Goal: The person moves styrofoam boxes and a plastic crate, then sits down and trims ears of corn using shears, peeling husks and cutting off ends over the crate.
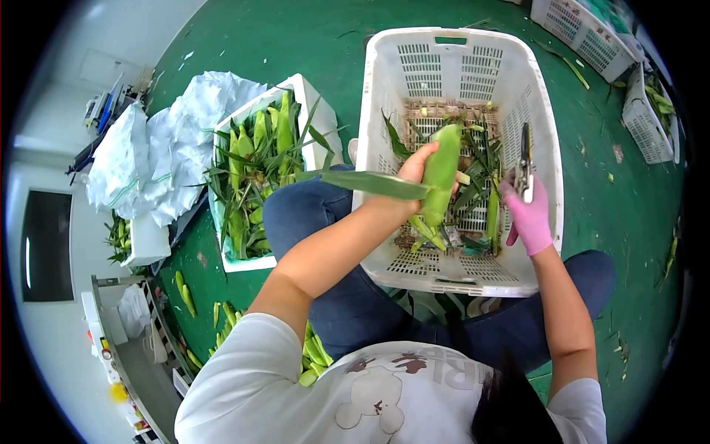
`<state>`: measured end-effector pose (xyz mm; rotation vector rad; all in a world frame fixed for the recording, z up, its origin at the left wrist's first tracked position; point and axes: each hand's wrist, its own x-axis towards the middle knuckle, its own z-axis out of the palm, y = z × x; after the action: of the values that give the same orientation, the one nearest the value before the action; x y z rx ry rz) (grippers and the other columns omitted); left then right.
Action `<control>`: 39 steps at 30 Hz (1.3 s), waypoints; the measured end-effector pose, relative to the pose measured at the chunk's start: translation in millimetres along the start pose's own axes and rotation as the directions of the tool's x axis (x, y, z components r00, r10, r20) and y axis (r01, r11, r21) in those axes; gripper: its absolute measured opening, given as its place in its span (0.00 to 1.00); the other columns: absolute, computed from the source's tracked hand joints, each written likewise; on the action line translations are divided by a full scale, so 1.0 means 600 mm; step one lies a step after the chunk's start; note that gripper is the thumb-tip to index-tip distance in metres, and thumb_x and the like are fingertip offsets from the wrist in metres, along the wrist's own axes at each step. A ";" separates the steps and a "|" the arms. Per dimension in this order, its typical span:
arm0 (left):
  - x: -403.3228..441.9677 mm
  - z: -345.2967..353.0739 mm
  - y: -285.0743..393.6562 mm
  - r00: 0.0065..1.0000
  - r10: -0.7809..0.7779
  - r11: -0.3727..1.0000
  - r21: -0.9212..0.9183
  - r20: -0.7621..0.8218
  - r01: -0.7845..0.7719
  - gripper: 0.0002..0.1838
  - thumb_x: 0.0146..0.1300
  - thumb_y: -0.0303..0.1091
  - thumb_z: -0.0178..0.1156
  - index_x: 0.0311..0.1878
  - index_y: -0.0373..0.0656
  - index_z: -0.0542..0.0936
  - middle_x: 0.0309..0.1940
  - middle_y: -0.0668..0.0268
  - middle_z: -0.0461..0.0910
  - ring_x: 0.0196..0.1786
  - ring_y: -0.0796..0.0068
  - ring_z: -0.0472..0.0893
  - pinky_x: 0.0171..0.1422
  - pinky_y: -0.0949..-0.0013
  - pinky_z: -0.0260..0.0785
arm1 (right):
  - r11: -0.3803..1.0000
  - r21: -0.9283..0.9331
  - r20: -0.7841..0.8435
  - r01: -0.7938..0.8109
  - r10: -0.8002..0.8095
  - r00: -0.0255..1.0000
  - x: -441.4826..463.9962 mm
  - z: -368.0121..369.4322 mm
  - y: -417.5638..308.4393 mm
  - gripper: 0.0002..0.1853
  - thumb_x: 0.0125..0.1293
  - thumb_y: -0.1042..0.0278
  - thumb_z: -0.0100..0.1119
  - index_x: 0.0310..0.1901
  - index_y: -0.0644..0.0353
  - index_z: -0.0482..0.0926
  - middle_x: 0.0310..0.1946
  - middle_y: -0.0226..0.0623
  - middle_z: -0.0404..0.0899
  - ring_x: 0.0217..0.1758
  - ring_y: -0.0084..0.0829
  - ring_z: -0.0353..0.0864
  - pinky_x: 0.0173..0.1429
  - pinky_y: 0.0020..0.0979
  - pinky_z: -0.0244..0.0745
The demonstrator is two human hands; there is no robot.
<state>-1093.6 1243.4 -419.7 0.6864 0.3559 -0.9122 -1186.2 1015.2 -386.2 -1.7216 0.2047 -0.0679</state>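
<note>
My bare left hand [419,164] is wrapped round a green ear of corn [442,170] in its husk, held over a white plastic crate [549,148]. A long leaf hangs off the ear across my left wrist. In my right hand [531,220], which wears a pink glove, is a pair of pruning shears [526,152], blades pointing away from me near the crate's right wall. The shears are apart from the ear. Below, cut leaves and husk scraps [473,148] lie on the crate's bottom.
To the left stands a white foam box [318,111] full of unhusked corn [259,140]. White sacks [163,148] lie beyond it. Several ears [314,355] rest on the green floor by my left side. More white crates [584,33] stand at the far right.
</note>
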 end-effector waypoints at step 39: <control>-1.386 -0.490 -0.704 -0.757 -0.237 0.581 -0.713 -0.609 0.392 0.22 0.67 0.42 0.58 0.60 0.43 0.78 0.49 0.55 0.83 0.50 0.55 0.83 0.56 0.56 0.74 | 0.908 -0.377 0.288 -0.182 0.302 0.909 -0.028 0.048 0.112 0.16 0.57 0.73 0.60 0.49 0.64 0.78 0.34 0.31 0.78 0.34 0.23 0.74 0.40 0.25 0.71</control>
<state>-1917.5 1764.5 -339.3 1.3950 2.8212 -0.8759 -1204.5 1036.1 -455.9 -2.0078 0.1816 0.4783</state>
